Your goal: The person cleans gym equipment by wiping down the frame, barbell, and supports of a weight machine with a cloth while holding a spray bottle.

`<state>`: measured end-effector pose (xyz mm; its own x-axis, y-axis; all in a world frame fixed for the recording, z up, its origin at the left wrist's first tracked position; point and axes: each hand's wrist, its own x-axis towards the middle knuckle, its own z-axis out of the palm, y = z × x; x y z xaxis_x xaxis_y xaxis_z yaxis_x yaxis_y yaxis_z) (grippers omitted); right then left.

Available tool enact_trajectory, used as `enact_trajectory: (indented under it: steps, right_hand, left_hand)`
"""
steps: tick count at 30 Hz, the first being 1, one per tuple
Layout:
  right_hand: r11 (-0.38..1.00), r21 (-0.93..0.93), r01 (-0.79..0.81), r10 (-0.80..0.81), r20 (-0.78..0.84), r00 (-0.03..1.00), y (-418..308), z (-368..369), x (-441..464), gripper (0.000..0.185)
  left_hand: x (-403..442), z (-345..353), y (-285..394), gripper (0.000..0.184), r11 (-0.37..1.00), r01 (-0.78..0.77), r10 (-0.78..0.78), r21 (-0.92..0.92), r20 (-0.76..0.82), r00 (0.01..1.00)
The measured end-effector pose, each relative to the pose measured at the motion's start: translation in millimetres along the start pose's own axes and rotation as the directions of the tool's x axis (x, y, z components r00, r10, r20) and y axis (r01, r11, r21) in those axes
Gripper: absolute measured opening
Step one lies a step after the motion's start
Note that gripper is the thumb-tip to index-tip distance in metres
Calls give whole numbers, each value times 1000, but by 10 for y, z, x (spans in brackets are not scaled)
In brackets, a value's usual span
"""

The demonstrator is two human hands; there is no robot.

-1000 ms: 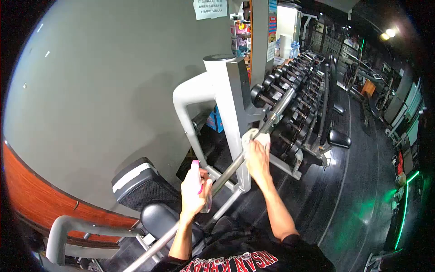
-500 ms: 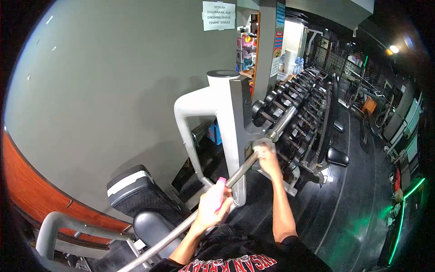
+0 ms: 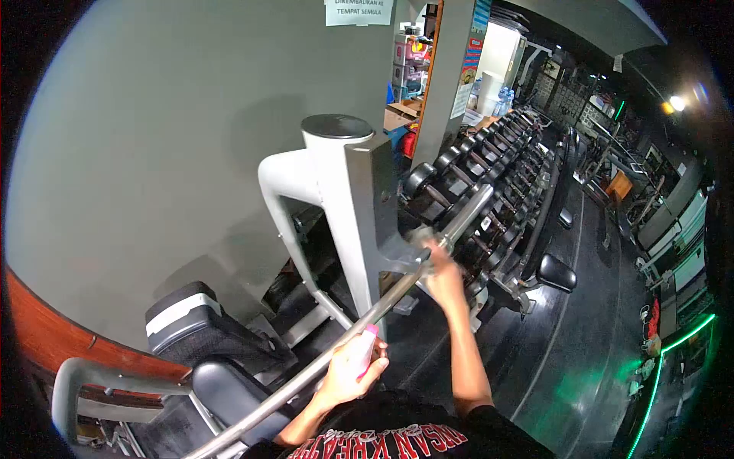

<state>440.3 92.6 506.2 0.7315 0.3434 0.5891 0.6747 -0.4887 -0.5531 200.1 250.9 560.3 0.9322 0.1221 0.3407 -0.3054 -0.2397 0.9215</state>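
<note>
A long steel barbell runs diagonally from the lower left up to the white rack upright, its thick sleeve pointing past it. My left hand is closed around a small pink-and-white bottle, just beside the bar. Farther up, my right hand is closed at the bar near the sleeve's collar, smeared by motion. With it is a pale greyish cloth, also blurred, against the bar.
A padded black bench lies under the bar at the left. Rows of dumbbells fill a rack ahead to the right. A grey wall with a paper sign rises behind the upright. Dark flooring stretches right.
My view has shifted, so the rack upright and bench appear farther left. My right hand has moved slightly along the bar with the cloth. My left hand still holds the bottle.
</note>
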Motion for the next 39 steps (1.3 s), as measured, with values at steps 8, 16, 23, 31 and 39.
enact_trajectory:
  steps: [8, 16, 23, 31, 39]
  right_hand:
    - [738, 555, -383, 269, 279, 922, 335, -135, -482, 41]
    - [989, 138, -62, 52, 73, 996, 223, -204, 102, 55]
    - [800, 512, -313, 143, 345, 928, 198, -144, -341, 49]
    - [925, 377, 55, -175, 291, 941, 47, -433, 614, 52]
    - [908, 172, 382, -414, 509, 755, 269, 138, 581, 27]
  left_hand:
    - [430, 415, -178, 21, 997, -1, 6, -75, 74, 997]
    - [691, 630, -369, 24, 991, 23, -6, -133, 124, 992]
    - [638, 601, -288, 25, 997, -43, 46, -58, 53, 998]
    - [622, 830, -150, 22, 986, 70, -43, 153, -173, 984]
    - [678, 1379, 19, 18, 889, 261, -61, 377, -467, 882]
